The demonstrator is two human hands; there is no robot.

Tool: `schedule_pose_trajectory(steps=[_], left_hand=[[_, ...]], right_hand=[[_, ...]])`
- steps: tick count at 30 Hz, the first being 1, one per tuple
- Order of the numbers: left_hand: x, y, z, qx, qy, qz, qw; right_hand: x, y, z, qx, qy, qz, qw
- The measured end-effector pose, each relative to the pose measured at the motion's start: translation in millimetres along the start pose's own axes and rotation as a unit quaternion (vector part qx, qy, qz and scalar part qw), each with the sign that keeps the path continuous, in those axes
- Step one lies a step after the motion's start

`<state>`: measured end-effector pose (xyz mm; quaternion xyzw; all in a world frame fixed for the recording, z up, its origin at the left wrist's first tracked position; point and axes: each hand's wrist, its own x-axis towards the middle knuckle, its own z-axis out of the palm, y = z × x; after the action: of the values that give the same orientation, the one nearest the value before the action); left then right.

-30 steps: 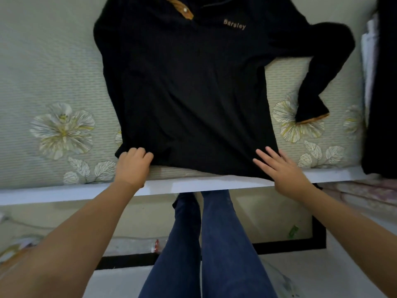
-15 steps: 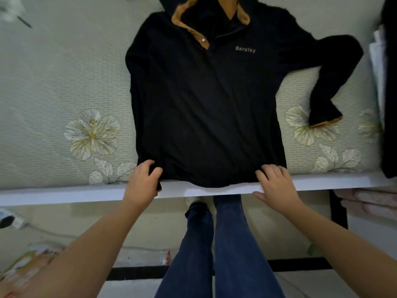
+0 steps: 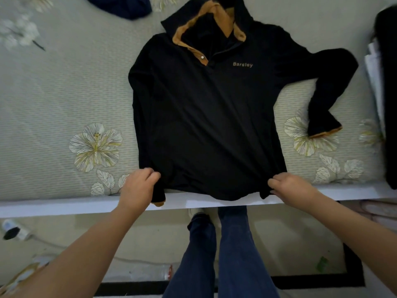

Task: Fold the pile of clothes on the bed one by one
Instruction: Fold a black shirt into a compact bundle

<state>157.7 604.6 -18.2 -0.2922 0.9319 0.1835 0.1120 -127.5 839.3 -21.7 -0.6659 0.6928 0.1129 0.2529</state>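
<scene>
Head view: a black hooded pullover (image 3: 206,117) with a tan-lined hood lies face up on the floral bed sheet (image 3: 64,100), its hem at the white bed edge (image 3: 64,204) nearest the person. The step in hand looks like squaring the garment before the first fold. To do it well, both hem corners want an even pull toward the bed edge so the body lies taut and unwrinkled. The sleeve (image 3: 326,95) bent out to the right would then need bringing in across the chest.

The left hand (image 3: 137,188) has its fingers curled, pinching the hem's left corner, where a tan cuff hangs just below. The right hand (image 3: 290,186) likewise grips the right corner with fingers bent around the cloth. More dark clothing (image 3: 386,93) lies at the right border, and a navy garment (image 3: 120,5) at the top.
</scene>
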Motion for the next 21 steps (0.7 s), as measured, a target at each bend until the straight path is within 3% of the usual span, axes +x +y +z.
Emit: schedule_pose_trajectory(steps=[2, 3, 5, 7, 11, 15, 17, 21], left_hand=[[-3, 2, -8, 0.081, -0.046, 0.107, 0.990], [-6, 1, -9, 0.096, -0.081, 0.125, 0.984], [-11, -1, -4, 0.124, -0.133, 0.144, 0.973], [-15, 1, 2, 0.170, -0.219, 0.133, 0.952], [-23, -3, 26, 0.201, -0.364, 0.036, 0.909], [-20, 5, 36, 0.194, -0.443, 0.054, 0.873], [-13, 9, 35, 0.172, -0.442, 0.059, 0.879], [22, 19, 15, 0.080, -0.330, 0.050, 0.939]], right_hand=[[-9, 8, 9, -0.035, -0.085, 0.037, 0.995], [-12, 10, 11, -0.032, -0.140, 0.046, 0.989], [-13, 10, 14, -0.011, -0.175, 0.053, 0.983], [-11, 9, 24, -0.020, -0.196, 0.044, 0.979], [-5, 2, 36, -0.053, -0.256, 0.049, 0.964], [5, -3, 37, -0.050, -0.250, 0.064, 0.965], [10, -7, 34, -0.032, -0.243, 0.063, 0.967], [27, -5, 12, 0.057, -0.212, 0.083, 0.972]])
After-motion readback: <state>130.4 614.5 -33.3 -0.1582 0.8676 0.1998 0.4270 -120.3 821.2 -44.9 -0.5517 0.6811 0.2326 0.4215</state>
